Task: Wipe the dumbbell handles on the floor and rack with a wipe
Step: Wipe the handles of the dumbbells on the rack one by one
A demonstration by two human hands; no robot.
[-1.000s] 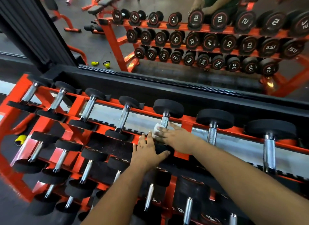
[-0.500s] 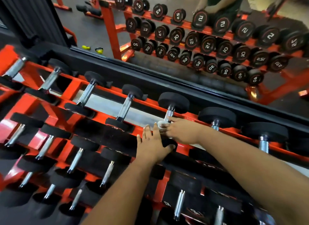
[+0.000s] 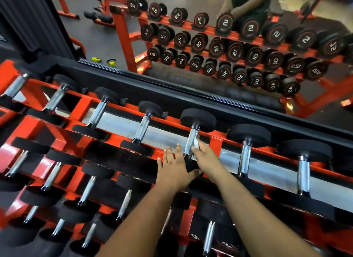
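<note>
right hand (image 3: 207,157) wrapped partway round the knurled handle (image 3: 191,142) of a dumbbell on the top tier of the orange rack (image 3: 84,105), pinching a small white wipe (image 3: 196,142) against the handle's right side, wipe mostly hidden by fingers. left hand (image 3: 174,169) just left of that handle, fingers straight and spread, palm flat on the dumbbell's near black head (image 3: 191,166), holding nothing. far head (image 3: 198,119) of the same dumbbell beyond the handle, toward the mirror (image 3: 191,52). more dumbbells left and right of the handle on the same tier, others on tiers nearer than it. beyond the handle, in the mirror, rack and numbered weights reflected, plus two yellow objects (image 3: 104,60) on the dark floor.
</note>
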